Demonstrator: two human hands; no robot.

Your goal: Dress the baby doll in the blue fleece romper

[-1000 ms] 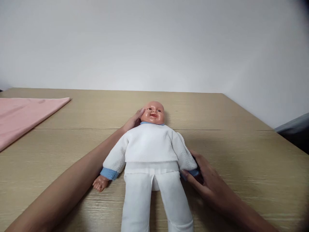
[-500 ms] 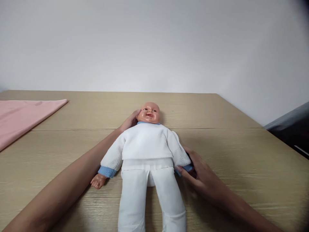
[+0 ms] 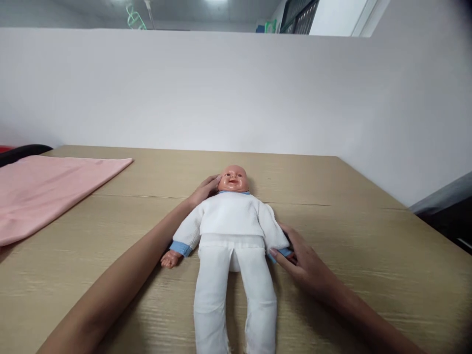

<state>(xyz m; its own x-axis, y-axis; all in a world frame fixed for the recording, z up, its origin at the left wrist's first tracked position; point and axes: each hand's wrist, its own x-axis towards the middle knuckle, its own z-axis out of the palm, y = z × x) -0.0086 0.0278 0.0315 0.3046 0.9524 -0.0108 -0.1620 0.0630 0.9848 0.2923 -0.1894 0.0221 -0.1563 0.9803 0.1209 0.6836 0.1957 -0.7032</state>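
A baby doll (image 3: 233, 216) lies face up on the table in a white fleece top with blue cuffs and white trousers. Its head points away from me. My left hand (image 3: 207, 190) cups the side of the doll's head (image 3: 236, 178), with some fingers hidden behind it. Around the doll's sleeve end, at the blue cuff (image 3: 284, 252) on the right, my right hand (image 3: 304, 258) is closed, thumb on top. The doll's other hand (image 3: 170, 259) rests beside my left forearm. The trouser ends run out of view at the bottom.
On the left of the wooden table (image 3: 368, 246) lies a folded pink cloth (image 3: 55, 191). A dark curved object (image 3: 27, 151) shows behind it. A white partition (image 3: 221, 93) stands at the far edge. Something dark (image 3: 450, 211) is beyond the right edge.
My view has tilted up and shifted left, so the room above the partition now shows. Both hands stay on the doll in the same places.
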